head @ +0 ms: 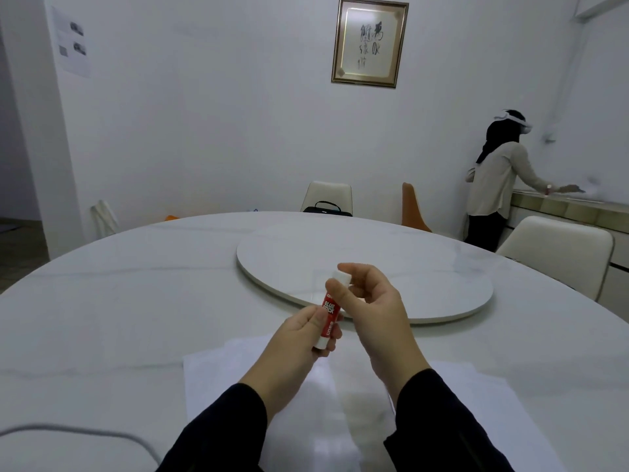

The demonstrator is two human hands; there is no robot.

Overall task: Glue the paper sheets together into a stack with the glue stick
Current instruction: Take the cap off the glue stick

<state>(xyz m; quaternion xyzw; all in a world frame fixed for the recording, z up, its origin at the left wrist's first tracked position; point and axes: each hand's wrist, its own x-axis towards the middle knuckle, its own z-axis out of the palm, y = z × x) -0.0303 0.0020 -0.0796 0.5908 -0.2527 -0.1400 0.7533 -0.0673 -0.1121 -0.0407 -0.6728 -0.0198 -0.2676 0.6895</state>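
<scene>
A red and white glue stick (329,311) is held tilted above the table. My left hand (299,338) grips its lower body between thumb and fingers. My right hand (367,301) pinches the white cap (341,277) at the top end with thumb and forefinger. The cap sits on the stick. White paper sheets (221,379) lie flat on the table under my forearms, overlapping and partly hidden by my dark sleeves.
A round white marble table (102,301) carries a raised turntable (391,264) just beyond my hands. A grey cable (85,432) curves at the near left. Chairs (558,250) stand around the far side. A person (493,185) stands at a counter at the right.
</scene>
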